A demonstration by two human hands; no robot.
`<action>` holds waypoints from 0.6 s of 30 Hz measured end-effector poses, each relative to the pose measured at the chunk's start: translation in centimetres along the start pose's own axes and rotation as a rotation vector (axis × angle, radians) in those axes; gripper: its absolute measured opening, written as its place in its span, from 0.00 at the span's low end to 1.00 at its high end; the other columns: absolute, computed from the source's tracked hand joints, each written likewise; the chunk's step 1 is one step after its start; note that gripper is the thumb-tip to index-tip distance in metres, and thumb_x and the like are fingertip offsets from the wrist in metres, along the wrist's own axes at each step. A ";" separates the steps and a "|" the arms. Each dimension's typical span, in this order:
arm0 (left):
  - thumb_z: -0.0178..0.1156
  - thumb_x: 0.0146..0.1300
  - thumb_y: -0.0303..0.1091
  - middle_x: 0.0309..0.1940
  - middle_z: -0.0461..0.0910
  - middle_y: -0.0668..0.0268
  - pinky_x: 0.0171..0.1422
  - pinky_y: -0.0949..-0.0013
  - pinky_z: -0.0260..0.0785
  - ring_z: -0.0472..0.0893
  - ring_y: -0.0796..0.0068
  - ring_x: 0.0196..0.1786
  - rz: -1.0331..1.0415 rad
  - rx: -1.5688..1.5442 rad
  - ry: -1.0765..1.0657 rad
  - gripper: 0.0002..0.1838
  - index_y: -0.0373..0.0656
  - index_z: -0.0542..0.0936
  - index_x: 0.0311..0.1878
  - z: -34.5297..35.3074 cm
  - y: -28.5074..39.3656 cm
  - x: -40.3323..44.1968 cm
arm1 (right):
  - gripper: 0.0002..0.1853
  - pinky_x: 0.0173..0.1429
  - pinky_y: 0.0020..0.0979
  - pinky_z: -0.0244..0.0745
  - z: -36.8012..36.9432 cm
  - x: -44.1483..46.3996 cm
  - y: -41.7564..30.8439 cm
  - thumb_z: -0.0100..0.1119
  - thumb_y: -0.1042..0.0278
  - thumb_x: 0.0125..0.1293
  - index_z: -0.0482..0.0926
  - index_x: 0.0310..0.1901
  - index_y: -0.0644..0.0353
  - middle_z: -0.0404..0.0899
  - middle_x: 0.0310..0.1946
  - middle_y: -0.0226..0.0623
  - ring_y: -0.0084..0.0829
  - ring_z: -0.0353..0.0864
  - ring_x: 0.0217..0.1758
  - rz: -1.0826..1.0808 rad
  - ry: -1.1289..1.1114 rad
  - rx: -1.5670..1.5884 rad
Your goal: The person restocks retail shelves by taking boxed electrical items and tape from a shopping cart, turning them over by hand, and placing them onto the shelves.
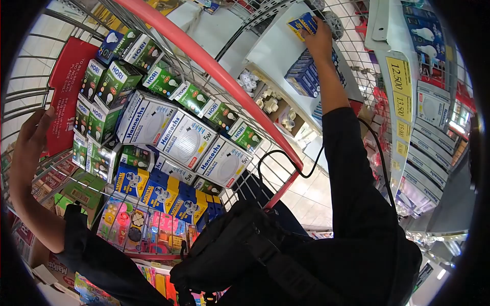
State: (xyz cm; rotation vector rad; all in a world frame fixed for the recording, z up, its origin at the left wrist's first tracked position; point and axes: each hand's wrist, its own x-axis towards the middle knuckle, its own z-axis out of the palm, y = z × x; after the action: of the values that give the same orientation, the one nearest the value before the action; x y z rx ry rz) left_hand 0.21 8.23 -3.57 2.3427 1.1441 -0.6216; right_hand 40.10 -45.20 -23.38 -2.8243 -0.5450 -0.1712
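My right hand [317, 41] reaches far forward over a white shelf [273, 46], its fingers closed on a small blue and yellow National box [301, 25]. Just below it on the shelf stands a stack of dark blue boxes [306, 74]. At the far left, my left hand [33, 135] is curled at the wire edge of the shopping cart [214, 61], beside its red panel [69, 97]. Inside the cart are green Hori bulb boxes [120, 84], white Hannochs 5W lamp boxes [184, 137] and a row of blue and yellow National boxes [158, 191].
Small white fittings [270, 104] lie in shelf bins beside the cart. On the right runs a shelf edge with yellow price tags [400, 76] and stacked Hannochs boxes [426, 153]. A black cable [377, 148] hangs by my right arm. Colourful toy packs [143, 224] show below the National boxes.
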 end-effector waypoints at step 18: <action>0.57 0.70 0.63 0.48 0.81 0.65 0.52 0.72 0.70 0.75 0.74 0.42 0.008 0.063 0.021 0.38 0.39 0.74 0.70 -0.6 -0.9 0.5 | 0.45 0.74 0.39 0.65 -2.0 0.6 -2.8 0.77 0.45 0.55 0.72 0.69 0.65 0.77 0.64 0.49 0.41 0.74 0.70 0.037 0.209 0.217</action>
State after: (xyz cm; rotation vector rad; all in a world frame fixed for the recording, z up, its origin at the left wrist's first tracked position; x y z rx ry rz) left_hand -0.16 9.41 -3.56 2.4105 1.1395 -0.6408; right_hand 39.45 -43.07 -20.73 -2.5650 -0.4362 -0.3711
